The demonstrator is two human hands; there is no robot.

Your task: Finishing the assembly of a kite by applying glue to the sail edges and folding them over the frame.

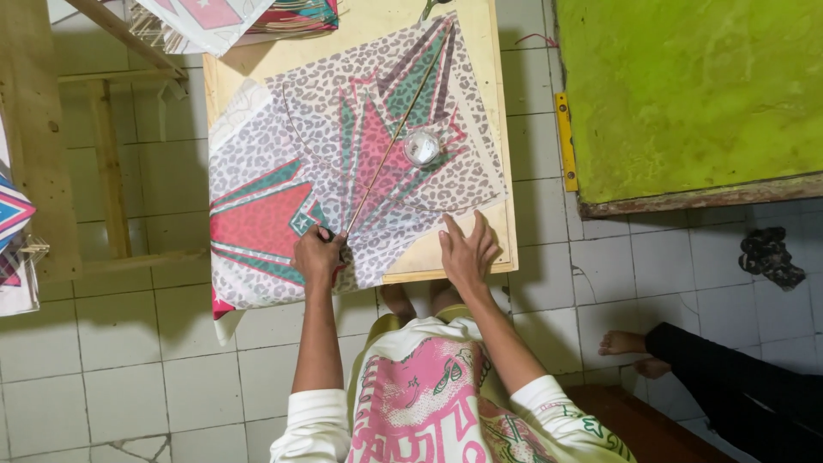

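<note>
Two hands working a printed paper sheet on a low wooden board.

The left hand (pixel 317 254) is curled shut around the near end of a thin stick (pixel 396 137) lying diagonally across the leopard-patterned sheet (pixel 283 146); the right hand (pixel 465 250) presses flat, fingers spread, on the sheet's near edge. A small round container (pixel 421 147) sits by the stick on the board (pixel 501 171).

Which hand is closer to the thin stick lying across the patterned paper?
Left. The left hand is fisted at the lower end of the thin stick; the right hand lies flat on the patterned paper, off to its side.
</note>
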